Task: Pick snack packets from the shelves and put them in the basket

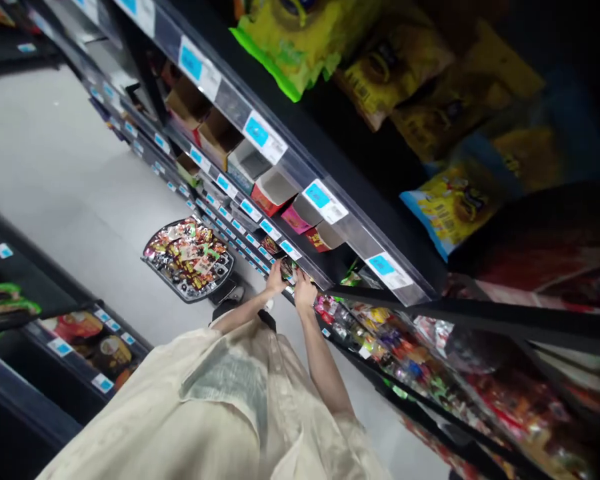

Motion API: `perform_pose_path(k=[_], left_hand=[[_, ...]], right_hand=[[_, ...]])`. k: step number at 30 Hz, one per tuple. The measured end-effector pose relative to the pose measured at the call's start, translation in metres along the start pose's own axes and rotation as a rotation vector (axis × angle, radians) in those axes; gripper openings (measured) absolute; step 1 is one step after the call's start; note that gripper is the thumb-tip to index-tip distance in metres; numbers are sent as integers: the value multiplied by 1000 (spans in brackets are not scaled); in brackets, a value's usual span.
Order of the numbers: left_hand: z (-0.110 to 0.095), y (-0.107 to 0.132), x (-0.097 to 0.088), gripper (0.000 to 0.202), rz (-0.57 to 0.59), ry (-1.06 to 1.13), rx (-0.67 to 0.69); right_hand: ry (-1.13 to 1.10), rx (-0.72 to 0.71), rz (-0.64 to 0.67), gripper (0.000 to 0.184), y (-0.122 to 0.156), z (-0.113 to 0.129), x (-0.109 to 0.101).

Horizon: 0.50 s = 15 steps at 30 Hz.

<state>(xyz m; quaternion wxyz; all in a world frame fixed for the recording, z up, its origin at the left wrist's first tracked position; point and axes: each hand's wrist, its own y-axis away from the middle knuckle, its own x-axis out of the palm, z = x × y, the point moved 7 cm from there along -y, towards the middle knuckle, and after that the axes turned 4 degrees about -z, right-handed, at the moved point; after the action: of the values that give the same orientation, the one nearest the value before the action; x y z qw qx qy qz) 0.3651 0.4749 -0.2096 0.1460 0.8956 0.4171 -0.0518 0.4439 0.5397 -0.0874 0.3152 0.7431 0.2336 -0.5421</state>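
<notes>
Both my hands reach down to a low shelf edge (260,257) lined with blue price tags. My left hand (275,280) and my right hand (304,293) are close together, fingers curled on a small dark snack packet (286,269) between them at the shelf front. The packet is small and its print cannot be read. My pale loose sleeves fill the bottom of the view.
A black basket (153,263) full of mixed snack packets sits on the grey floor left of my hands. Open cartons (273,190) stand on the shelf above. Yellow bags (300,47) hang higher up. Small bright packets (375,333) fill the shelf at right. Another rack (80,333) stands at left.
</notes>
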Motion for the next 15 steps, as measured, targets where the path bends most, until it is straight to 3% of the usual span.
perform_pose_path(k=[6,11,15], left_hand=[[6,6,5,114,139,87,7],[19,12,1,112,122,92,-49],[27,22,9,110,189,42,-118]], right_hand=[[-31,-69,-35,45,-23,-1,14],[-101,-137,-39,38,-43,-11,29],[-143,-208,-36,41,-56,-16,38]])
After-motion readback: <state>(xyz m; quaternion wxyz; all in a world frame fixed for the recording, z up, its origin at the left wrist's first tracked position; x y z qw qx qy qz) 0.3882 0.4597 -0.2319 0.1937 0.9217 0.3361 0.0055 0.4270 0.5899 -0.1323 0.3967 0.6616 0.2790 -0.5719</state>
